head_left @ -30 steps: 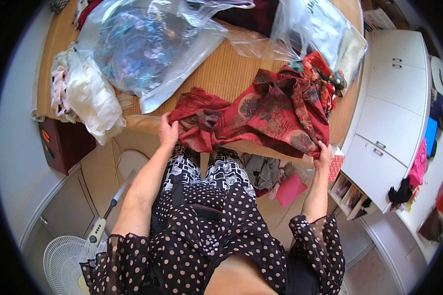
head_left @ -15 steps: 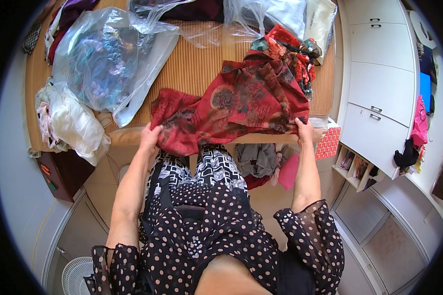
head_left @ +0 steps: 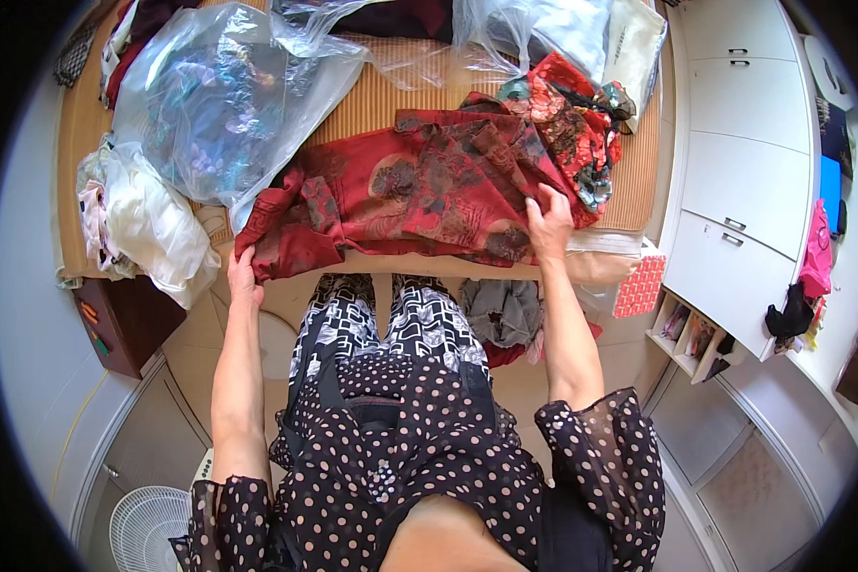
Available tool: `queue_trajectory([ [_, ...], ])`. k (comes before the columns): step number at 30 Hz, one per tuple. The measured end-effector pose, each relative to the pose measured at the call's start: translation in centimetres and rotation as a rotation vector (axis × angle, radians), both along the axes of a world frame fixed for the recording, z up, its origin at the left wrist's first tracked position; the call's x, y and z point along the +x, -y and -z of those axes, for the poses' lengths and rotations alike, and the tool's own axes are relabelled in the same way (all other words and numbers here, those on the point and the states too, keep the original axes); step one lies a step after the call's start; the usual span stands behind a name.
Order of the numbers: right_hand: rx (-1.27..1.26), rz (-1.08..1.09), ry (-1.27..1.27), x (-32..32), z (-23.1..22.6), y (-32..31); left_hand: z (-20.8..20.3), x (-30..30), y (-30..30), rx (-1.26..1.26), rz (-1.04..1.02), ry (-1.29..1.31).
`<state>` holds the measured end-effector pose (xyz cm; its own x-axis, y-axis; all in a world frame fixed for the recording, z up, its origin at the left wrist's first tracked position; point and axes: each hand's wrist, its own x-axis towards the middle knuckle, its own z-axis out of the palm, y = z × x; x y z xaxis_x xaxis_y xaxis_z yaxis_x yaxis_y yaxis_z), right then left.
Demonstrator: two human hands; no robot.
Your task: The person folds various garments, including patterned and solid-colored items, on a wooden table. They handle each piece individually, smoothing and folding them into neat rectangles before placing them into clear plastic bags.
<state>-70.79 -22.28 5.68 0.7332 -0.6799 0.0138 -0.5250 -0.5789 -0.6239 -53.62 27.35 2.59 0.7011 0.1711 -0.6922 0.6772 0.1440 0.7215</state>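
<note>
With our left hand we pinched the red cloth by its near left corner, while our right hand touched its right end, grip unclear.

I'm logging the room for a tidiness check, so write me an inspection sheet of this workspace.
Surface: tan ribbed mat, largely covered by clothing and bags.
Things in hand: red garment, spread sideways, creased, its left end overhanging the near edge.
Clutter: clear bag with patterned contents; white bag at left; floral cloth beside the garment's right end.
Hands: left hand grips the garment's left end; right hand is at its right part, grip unclear.
Cables: thin yellow line on the left wall, possibly a cord.
Surroundings: fan lower left; white cabinet at right.
</note>
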Motion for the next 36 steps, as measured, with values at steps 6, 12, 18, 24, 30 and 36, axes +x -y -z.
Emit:
queue_trajectory([
  [6,-0.261,-0.102,-0.24,4.2,1.5,-1.2,0.4,0.1,-0.5,0.069,0.071,-0.005],
  [12,-0.025,-0.739,-0.137,2.8,0.1,-5.3,0.0,0.3,0.1,0.098,0.073,-0.043],
  [18,0.135,-0.258,0.129,2.6,-2.0,-4.5,0.3,0.5,-0.7,0.142,0.115,-0.049],
  [24,-0.315,0.053,-0.327,4.5,0.9,3.1,0.3,1.0,-0.2,0.196,0.189,-0.033],
  [30,0.072,0.071,0.036,1.6,0.3,6.0,-0.4,0.9,1.2,0.074,0.298,-0.001],
  [36,-0.239,0.364,-0.158,-1.5,-3.4,15.7,-0.1,2.7,9.7,-0.098,0.439,0.104],
])
